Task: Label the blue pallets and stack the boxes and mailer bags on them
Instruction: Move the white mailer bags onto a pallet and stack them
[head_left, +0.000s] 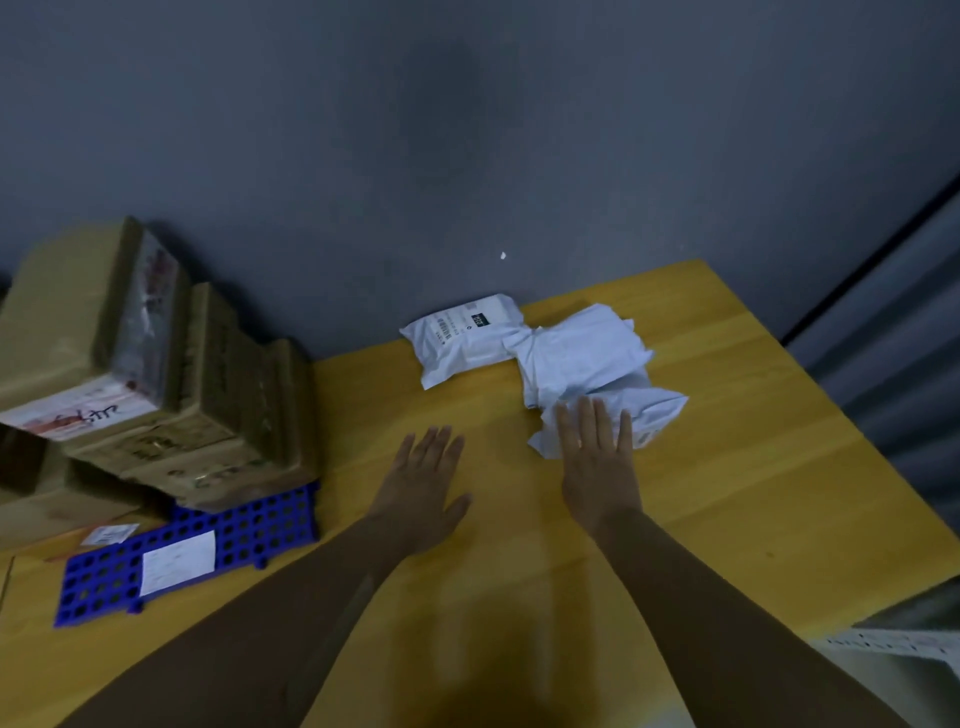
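Note:
A blue perforated pallet (249, 525) lies at the left of the yellow table (727, 441) with a white label (179, 561) stuck on its near part. Several brown cardboard boxes (156, 374) are stacked on its far part. A pile of white mailer bags (550, 348) lies at the table's far middle, one with a printed label facing up. My right hand (597, 462) is flat with straight fingers, its fingertips over the nearest bag. My left hand (421, 488) hovers open over bare table, left of the bags.
A dark grey wall (467, 130) stands behind the table. The table's right edge drops off beside a grey shutter-like surface (893, 322). A strip of white paper (893, 644) shows at the lower right. More cardboard lies at the far left edge.

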